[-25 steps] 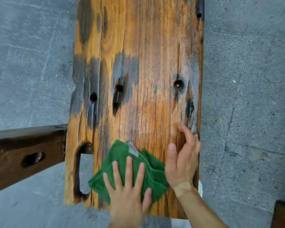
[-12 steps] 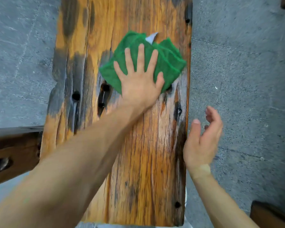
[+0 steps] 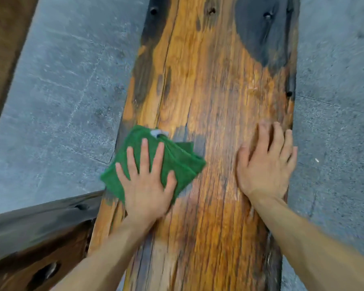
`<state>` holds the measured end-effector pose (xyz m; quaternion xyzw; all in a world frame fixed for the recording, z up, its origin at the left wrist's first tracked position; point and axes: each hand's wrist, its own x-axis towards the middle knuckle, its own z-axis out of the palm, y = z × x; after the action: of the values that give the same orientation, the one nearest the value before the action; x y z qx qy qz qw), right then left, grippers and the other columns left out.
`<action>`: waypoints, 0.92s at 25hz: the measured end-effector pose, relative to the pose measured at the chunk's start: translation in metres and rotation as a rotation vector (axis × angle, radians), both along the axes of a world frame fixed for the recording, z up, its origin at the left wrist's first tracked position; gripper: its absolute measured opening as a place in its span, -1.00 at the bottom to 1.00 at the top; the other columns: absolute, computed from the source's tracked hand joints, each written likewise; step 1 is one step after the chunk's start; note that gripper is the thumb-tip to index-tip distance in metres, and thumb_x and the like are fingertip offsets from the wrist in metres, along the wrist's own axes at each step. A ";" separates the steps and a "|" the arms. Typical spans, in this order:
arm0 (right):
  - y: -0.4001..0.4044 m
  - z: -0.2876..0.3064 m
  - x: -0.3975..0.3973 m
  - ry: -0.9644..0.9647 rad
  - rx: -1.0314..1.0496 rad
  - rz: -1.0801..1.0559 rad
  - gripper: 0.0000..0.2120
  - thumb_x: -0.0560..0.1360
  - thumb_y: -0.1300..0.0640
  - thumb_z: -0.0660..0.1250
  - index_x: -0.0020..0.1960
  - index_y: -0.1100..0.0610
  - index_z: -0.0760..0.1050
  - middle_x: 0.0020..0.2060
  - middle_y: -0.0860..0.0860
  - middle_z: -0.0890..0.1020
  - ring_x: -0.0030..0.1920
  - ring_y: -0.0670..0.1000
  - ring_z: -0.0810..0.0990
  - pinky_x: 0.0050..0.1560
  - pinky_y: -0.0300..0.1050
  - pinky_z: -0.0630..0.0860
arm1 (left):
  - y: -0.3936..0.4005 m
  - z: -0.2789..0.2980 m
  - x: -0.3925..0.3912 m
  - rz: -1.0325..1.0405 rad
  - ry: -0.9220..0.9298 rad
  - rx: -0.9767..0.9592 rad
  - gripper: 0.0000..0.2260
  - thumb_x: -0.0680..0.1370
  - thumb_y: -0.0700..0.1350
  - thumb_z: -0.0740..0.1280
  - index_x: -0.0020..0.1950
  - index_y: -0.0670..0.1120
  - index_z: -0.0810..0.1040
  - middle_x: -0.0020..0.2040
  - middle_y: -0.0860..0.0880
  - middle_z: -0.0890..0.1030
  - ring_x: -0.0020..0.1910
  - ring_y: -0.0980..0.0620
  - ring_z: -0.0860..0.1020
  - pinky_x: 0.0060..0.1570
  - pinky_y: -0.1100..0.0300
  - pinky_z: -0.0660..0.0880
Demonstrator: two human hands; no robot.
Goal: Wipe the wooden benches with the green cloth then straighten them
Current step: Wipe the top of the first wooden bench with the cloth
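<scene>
Green cloth (image 3: 153, 162), folded into a thick pad, lies at the left edge of the orange-brown wooden bench (image 3: 214, 106), one corner hanging just past the plank over the grey stone floor (image 3: 57, 97). The left hand (image 3: 146, 181) presses it flat with straight, spread fingers, curled round nothing. Half a second ago the same hand had the cloth far up the plank toward its right edge; it has since swept back toward the person and across to the left. The right hand (image 3: 265, 164), then lifted clear beside the bench, now rests palm-down on the wood near the right edge, fingers extended and holding nothing, apparently bracing. Motion blur along the grain suggests the stroke is mid-sweep. Judged from this, wiping of this bench is well under way, with the near stretch and the dark-stained far end possibly yet to be covered. A second, darker bench (image 3: 34, 238) meets this one at the lower left and looks untouched, and straightening has not begun.
</scene>
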<state>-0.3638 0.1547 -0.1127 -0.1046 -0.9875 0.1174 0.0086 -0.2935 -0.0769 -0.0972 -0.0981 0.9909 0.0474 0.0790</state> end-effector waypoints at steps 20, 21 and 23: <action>0.000 -0.004 -0.004 -0.040 0.071 -0.003 -0.37 0.54 -0.11 0.05 0.57 0.07 0.16 0.56 0.15 0.20 0.54 0.30 0.15 0.48 0.37 0.12 | 0.091 -0.003 -0.342 0.007 -0.060 0.108 -0.33 0.60 0.33 -0.17 0.67 0.10 -0.12 0.67 -0.09 -0.16 0.61 -0.34 -0.19 0.42 -0.53 -0.14; 0.001 -0.005 -0.004 -0.040 0.083 0.000 -0.37 0.54 -0.10 0.07 0.57 0.07 0.17 0.55 0.15 0.22 0.54 0.30 0.17 0.48 0.37 0.13 | 0.123 -0.002 -0.325 -0.171 -0.055 0.091 -0.34 0.60 0.33 -0.17 0.67 0.12 -0.10 0.67 -0.08 -0.14 0.61 -0.32 -0.19 0.43 -0.53 -0.08; 0.000 -0.004 -0.002 -0.007 0.055 0.006 -0.40 0.53 -0.09 0.10 0.53 0.09 0.25 0.52 0.16 0.27 0.51 0.31 0.23 0.45 0.39 0.18 | 0.134 -0.002 -0.253 -0.592 -0.043 0.073 -0.36 0.61 0.34 -0.10 0.66 0.15 0.00 0.68 -0.06 -0.05 0.63 -0.28 -0.13 0.32 -0.43 0.30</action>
<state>-0.3656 0.1544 -0.1164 -0.1019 -0.9907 0.0897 0.0079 -0.5466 0.0566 -0.0988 0.1972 0.9721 0.0557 0.1141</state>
